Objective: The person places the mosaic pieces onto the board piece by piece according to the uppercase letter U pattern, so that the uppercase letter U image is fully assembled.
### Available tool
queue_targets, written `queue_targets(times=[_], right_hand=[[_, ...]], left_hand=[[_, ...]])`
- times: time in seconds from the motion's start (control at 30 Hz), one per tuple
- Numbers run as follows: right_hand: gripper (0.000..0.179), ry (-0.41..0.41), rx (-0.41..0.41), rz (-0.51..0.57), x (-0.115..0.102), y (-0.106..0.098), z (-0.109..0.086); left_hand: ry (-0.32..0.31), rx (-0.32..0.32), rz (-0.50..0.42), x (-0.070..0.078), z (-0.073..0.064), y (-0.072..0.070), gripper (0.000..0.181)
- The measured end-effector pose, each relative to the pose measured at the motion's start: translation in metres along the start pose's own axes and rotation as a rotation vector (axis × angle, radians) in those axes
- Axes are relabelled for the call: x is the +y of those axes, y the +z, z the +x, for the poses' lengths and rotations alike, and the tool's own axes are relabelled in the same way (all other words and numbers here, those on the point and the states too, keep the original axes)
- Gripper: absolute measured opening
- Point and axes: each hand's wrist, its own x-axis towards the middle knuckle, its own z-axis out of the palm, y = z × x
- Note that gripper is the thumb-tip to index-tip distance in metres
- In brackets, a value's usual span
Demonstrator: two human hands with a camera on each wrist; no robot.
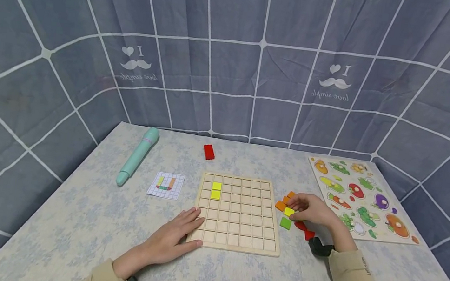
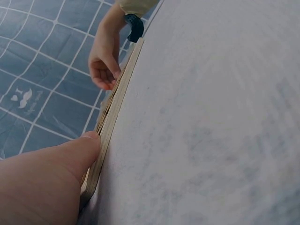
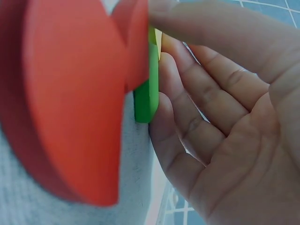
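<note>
A wooden grid board (image 1: 237,249) lies on the table, with two yellow square tiles (image 1: 216,190) one above the other in its upper left cells. My left hand (image 1: 173,235) rests on the board's lower left edge, fingers extended; its thumb (image 2: 86,150) lies along the rim in the left wrist view. Beyond the board's right side, my right hand (image 1: 313,211) pinches a yellow tile (image 1: 289,212) between thumb and fingers. Around that hand lie a green tile (image 1: 285,223), orange tiles (image 1: 280,206) and red pieces (image 1: 309,235), which look large and close in the right wrist view.
A card with a coloured pattern (image 1: 166,185) lies left of the board. Behind it is a teal microphone-like stick (image 1: 137,158). A red block (image 1: 208,152) lies beyond the board. At the right is a vegetable picture board (image 1: 369,200). A tiled-pattern curtain (image 1: 234,66) surrounds the table.
</note>
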Motion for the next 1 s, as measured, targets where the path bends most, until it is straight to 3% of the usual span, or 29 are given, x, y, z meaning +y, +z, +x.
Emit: queue_targets(times=[1.0], right_hand=[[0.021, 0.006, 0.028, -0.037, -0.015, -0.003, 0.000]], left_hand=[[-0.010, 0.008, -0.001, 0.001, 0.000, 0.000, 0.062]])
